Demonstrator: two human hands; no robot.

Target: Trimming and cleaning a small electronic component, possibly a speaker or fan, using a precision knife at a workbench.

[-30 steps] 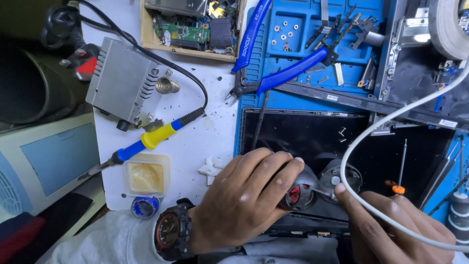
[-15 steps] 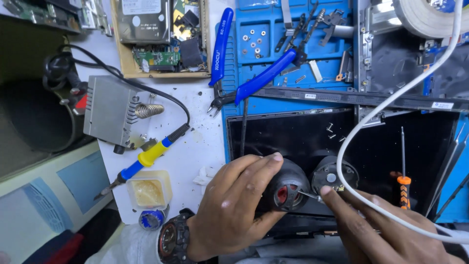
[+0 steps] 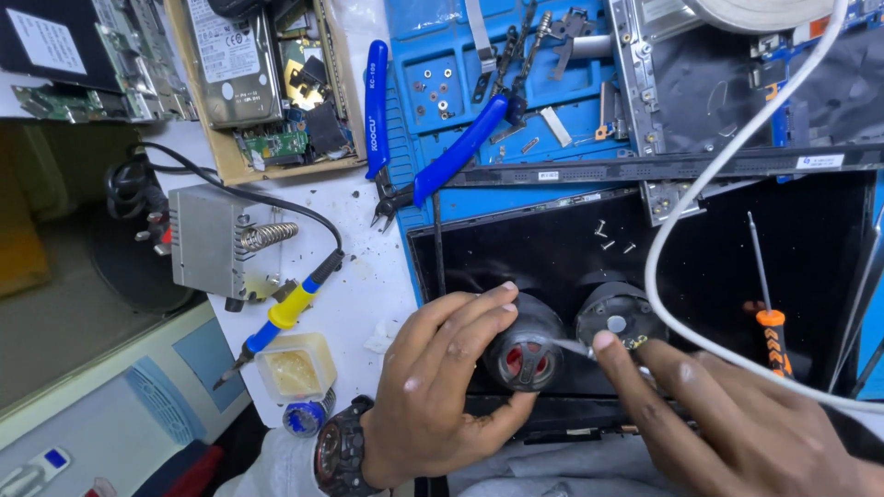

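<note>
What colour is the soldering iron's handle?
The soldering iron has a yellow and blue handle, seen in the head view.

Bench is packed. Blue-handled cutting pliers (image 3: 433, 156) lie open across the edge of a blue plastic parts tray (image 3: 419, 120) that has loose screws in its compartments. Left of that, a shallow cardboard box (image 3: 262, 161) holds a silver hard drive (image 3: 230, 60) and some green circuit boards. A grey metal soldering stand with a coil spring (image 3: 216, 244) sits on the white bench, with a yellow-and-blue soldering iron (image 3: 285, 308) lying just beside it. Near the iron's tip is a small square tub of yellowish paste (image 3: 295, 368), flux maybe, hard to tell. An orange-handled screwdriver (image 3: 766, 317) rests on a black laptop panel (image 3: 700, 248), and a white cable (image 3: 681, 212) loops over it.
</note>
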